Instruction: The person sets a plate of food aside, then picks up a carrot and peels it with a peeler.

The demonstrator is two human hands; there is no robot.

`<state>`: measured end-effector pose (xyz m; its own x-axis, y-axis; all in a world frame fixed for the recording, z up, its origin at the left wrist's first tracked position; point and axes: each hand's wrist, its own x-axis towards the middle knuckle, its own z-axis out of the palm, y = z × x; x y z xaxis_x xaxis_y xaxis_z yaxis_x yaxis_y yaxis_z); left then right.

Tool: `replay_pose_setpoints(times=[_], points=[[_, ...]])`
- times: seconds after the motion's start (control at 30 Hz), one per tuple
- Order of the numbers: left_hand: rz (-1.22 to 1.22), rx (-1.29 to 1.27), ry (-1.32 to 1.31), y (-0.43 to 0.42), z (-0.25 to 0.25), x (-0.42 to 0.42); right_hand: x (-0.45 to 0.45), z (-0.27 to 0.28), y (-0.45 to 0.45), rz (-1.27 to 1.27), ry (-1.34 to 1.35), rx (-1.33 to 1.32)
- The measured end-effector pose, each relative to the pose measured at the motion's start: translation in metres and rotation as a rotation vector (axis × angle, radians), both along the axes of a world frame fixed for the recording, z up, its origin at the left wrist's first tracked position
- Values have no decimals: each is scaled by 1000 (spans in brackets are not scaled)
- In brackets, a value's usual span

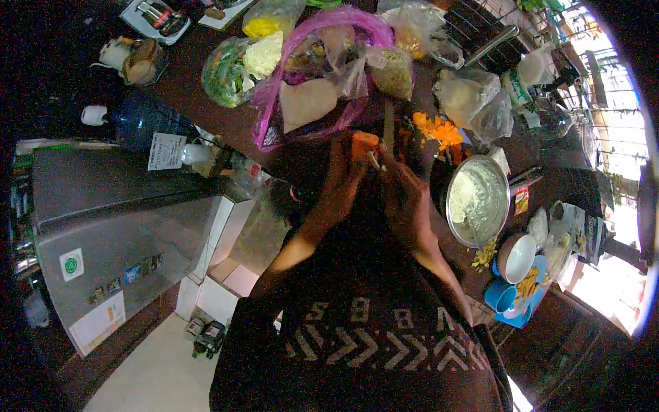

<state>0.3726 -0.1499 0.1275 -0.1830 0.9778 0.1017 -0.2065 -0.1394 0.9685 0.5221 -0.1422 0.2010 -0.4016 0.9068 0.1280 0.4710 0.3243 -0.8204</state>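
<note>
My left hand (341, 175) is closed around a carrot (364, 143), whose orange end shows above the fingers. Close beside it, my right hand (406, 194) is wrapped around a knife, its handle mostly hidden. The knife's blade (389, 122) points up and away from me, just right of the carrot. A pile of cut carrot (439, 130) lies on the dark table to the right of the blade. Beyond my hands sits an opened pink plastic bag (268, 113) with smaller clear bags in and around it.
On the right, a metal bowl (509, 189) holds a pale floury mix. Nearer me stand a white bowl (516, 259), a blue cup (500, 296) and a blue tray (516, 318) with yellowish pieces. Bagged green vegetables (225, 72) lie at the far left. A grey fridge (117, 240) stands left.
</note>
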Motion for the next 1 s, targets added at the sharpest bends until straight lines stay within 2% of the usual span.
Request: replay_pose_setpoints(times=[0.07, 0.13, 0.23, 0.27, 0.33, 0.37, 0.43, 0.63, 0.73, 0.83, 0.87, 0.93, 1.0], points=[[18, -7, -28, 0, -7, 1, -2, 1, 0, -2, 16, -10], [0, -29, -99, -3, 10, -2, -7, 1, 1, -18, 29, -12], [25, 4, -21, -2, 6, -1, -17, 14, 1, -51, 27, 81], [34, 15, 6, -2, 4, -1, -22, 28, 0, -119, 270, -165], [14, 20, -45, -2, 3, -1, -22, 27, 1, -186, 512, -412], [7, 22, -62, -3, 4, -1, -14, 10, 3, -102, 283, -174], [-2, -56, -86, -6, 13, -1, -11, 4, 4, -18, 51, 61], [51, -30, -21, -6, 17, 2, -5, 6, 4, -13, -49, -30], [72, 66, 104, 0, 4, -1, -1, -9, 6, 48, -45, 151], [62, 116, 165, -1, 6, -1, -2, -9, 0, -7, 8, 32], [57, 121, 172, -1, 8, -1, 1, -19, -1, -76, 96, -155], [57, 56, 32, -2, 7, -1, -6, -6, -1, -146, 186, -344], [36, 27, -25, -1, 3, -2, -10, 17, 0, -57, 100, -169]])
